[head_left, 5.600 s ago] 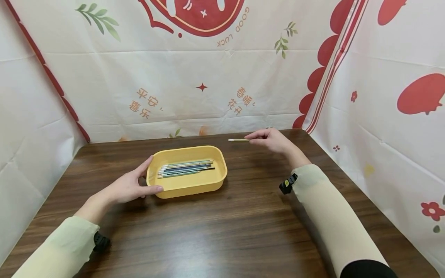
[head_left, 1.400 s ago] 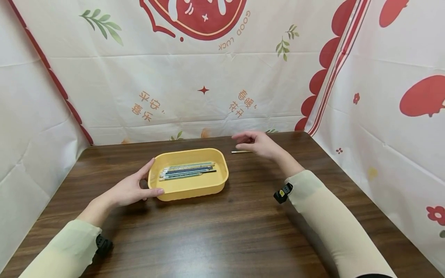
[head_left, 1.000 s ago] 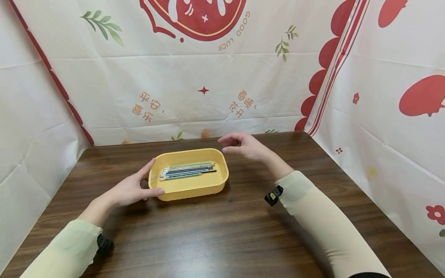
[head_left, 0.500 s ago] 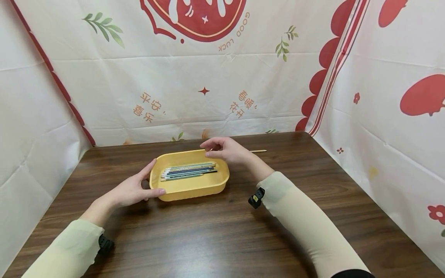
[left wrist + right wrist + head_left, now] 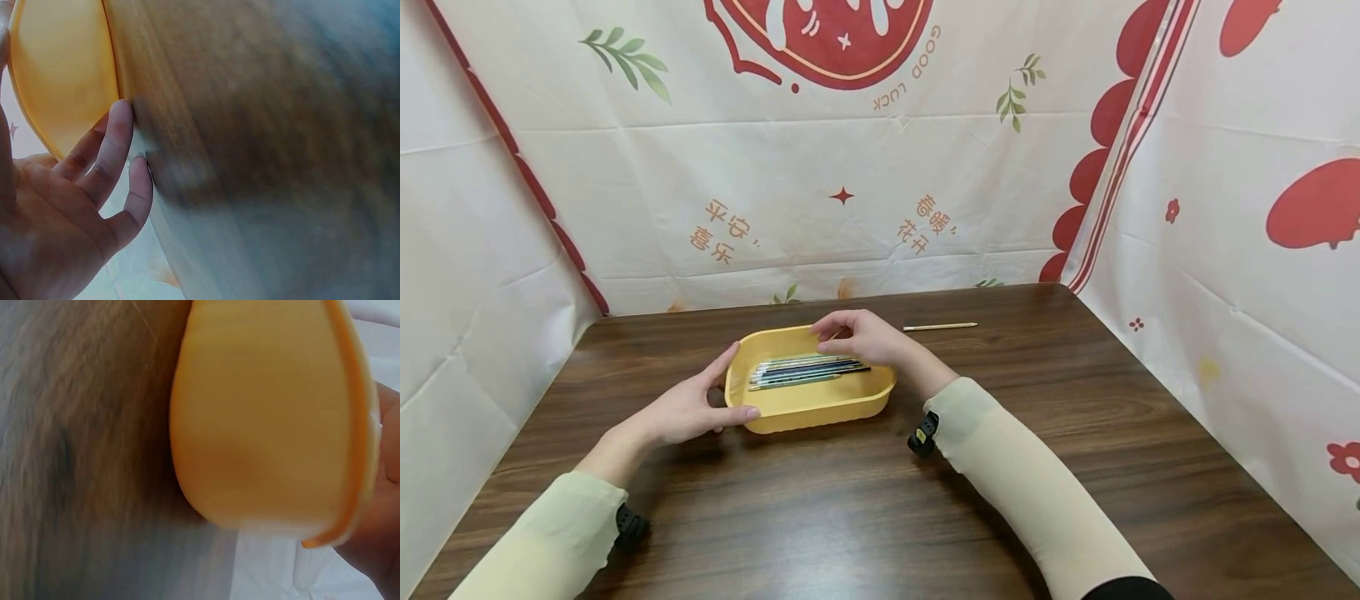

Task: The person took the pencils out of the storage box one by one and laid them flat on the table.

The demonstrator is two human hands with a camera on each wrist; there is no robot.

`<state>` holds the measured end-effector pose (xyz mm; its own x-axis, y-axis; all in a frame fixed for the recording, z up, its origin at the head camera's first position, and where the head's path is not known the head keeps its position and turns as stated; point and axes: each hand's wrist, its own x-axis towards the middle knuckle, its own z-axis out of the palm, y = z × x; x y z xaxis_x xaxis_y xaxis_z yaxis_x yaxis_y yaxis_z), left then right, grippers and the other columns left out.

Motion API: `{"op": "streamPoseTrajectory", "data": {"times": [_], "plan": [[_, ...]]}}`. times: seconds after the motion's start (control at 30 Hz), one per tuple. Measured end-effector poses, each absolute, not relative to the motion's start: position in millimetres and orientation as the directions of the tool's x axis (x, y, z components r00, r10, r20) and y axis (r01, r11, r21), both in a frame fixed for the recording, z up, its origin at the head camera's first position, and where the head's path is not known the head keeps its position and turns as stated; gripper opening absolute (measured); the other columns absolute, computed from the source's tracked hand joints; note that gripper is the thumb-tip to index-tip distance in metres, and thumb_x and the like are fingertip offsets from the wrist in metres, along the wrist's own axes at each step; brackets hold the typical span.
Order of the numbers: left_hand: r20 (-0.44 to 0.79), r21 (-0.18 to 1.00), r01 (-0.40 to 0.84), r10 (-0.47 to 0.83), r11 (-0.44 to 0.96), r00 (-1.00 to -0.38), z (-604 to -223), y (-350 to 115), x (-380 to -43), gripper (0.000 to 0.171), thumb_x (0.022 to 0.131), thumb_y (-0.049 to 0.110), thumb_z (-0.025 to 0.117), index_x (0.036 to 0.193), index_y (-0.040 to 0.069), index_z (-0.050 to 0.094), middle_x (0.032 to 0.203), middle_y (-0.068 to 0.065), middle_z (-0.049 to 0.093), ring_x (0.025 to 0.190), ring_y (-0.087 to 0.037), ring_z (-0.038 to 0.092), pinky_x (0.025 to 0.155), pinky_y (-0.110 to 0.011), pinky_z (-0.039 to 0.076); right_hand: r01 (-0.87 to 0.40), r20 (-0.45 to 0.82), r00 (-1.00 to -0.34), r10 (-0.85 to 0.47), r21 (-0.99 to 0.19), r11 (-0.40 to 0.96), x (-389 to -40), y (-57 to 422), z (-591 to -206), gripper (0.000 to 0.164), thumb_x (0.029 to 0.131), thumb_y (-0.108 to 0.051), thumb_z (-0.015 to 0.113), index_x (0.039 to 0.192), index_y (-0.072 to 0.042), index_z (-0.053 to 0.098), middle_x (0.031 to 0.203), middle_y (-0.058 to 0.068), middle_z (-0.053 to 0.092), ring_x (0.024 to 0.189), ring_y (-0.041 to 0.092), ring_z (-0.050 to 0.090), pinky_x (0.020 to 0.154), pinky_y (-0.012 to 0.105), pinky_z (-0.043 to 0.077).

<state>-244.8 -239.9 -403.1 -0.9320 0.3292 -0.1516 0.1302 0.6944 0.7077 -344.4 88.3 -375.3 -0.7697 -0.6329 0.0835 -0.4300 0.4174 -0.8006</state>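
A yellow plastic tray (image 5: 812, 414) stands on the table, with several pencils (image 5: 797, 377) lying side by side in it. My left hand (image 5: 681, 408) holds the tray's left end, thumb on the front rim and index finger at the back-left corner; its other fingers touch the end wall in the left wrist view. My right hand (image 5: 868, 337) hangs over the tray's back-right part, fingers bent down near the pencils' right ends, holding nothing that I can see. In the right wrist view the tray wall hides its fingertips. One pale pencil (image 5: 942, 327) lies on the table behind and right of the tray.
The dark wood table (image 5: 820, 508) reaches back to a printed white cloth (image 5: 842, 150). More cloth (image 5: 1240, 250) hangs along the right and left sides. Each forearm has a sleeve and a black wrist camera (image 5: 922, 435).
The right hand earlier held the pale pencil; the pencil now lies on the table behind the tray. Since then the hand has moved left and down over the tray. The left hand stays put.
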Motion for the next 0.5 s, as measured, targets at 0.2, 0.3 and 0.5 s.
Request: {"op": "streamPoseTrajectory", "data": {"times": [0.2,0.3,0.5], "plan": [[-0.157,0.71,0.126,0.33,0.693,-0.931,-402.7,-240.3,-245.2,0.126,0.092,0.059,0.084,0.179,0.029,-0.003,0.157,-0.023,0.053,0.081,-0.022,0.069,0.08,-0.038,0.057,-0.433,0.055,-0.762,-0.646,-0.785,0.444,-343.7,74.1,-380.6,0.036,0.104,-0.021,0.077,0.137,-0.007,0.074,0.123,0.007,0.078,0.113,0.019,0.071,0.096,0.028,0.055],[-0.161,0.715,0.123,0.333,0.688,-0.929,-402.9,-241.1,-245.4,0.126,0.092,0.059,0.084,0.178,0.03,-0.003,0.157,-0.023,0.052,0.082,-0.022,0.069,0.08,-0.038,0.057,-0.437,0.047,-0.752,-0.658,-0.783,0.443,-343.2,69.0,-383.3,0.036,0.105,-0.021,0.077,0.137,-0.006,0.074,0.123,0.007,0.078,0.115,0.02,0.071,0.098,0.029,0.056],[-0.164,0.721,0.121,0.338,0.682,-0.927,-402.9,-242.3,-245.8,0.126,0.092,0.058,0.085,0.178,0.03,-0.003,0.159,-0.023,0.05,0.083,-0.022,0.069,0.08,-0.038,0.057,-0.407,0.022,-0.759,-0.651,-0.796,0.448,-340.5,64.5,-390.3,0.032,0.104,-0.021,0.077,0.133,-0.008,0.077,0.12,0.006,0.077,0.11,0.014,0.069,0.095,0.027,0.055]]}}
